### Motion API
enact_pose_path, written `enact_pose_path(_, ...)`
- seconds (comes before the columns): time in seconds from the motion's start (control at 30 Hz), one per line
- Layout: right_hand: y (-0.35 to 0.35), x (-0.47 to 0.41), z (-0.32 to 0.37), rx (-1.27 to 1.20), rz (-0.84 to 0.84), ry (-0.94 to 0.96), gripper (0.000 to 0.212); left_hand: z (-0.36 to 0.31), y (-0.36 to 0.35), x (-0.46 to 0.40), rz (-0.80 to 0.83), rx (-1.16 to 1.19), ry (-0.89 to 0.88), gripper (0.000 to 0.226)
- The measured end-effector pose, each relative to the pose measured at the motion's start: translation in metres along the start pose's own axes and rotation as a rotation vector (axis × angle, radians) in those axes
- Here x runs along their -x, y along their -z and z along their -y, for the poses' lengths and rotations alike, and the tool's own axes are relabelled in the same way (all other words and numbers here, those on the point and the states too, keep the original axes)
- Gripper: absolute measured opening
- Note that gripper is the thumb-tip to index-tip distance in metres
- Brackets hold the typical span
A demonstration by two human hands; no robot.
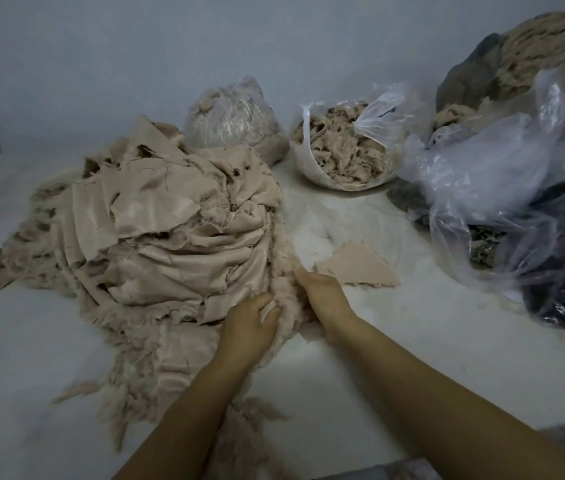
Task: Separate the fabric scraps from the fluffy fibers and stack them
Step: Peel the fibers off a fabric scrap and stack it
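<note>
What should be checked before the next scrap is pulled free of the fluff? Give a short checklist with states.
1. Left hand grips the fluffy fibers: ok.
2. Right hand on the same clump: ok.
3. Scrap isolated from the fibers in the hands: cannot tell.
4. Stack started, triangular scrap lying flat on the table: ok.
5. Bare table around that scrap: ok.
6. Big pile sorted: not ok.

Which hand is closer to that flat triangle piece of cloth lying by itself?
The right hand. It sits just beside the triangle scrap, near its lower left corner. The left hand is farther away, gripping fluff at the edge of the big pile.
</note>
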State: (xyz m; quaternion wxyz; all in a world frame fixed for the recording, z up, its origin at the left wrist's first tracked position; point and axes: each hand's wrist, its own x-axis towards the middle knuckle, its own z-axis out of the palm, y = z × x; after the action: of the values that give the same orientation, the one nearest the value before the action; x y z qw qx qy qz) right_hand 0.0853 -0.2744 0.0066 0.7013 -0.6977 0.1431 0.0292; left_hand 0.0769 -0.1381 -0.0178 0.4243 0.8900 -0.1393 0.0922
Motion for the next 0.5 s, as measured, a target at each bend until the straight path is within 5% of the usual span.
enact_pose_path(0.1,-0.007,0.0,-0.001,0.149,0.004,0.095,0.035,0.0,-0.002,0.003,-0.012,-0.116,-0.123,0.034)
enact_pose_path(0.33,-0.007,-0.007,-0.018,0.03,-0.307,0.206,0.031,0.003,0.004,0.005,-0.1,0.15,-0.139,0.039)
enact_pose_path(0.5,-0.008,-0.001,-0.013,0.19,-0.153,0.167,0.038,0.0,0.007,0.0,-0.159,0.09,-0.163,0.034)
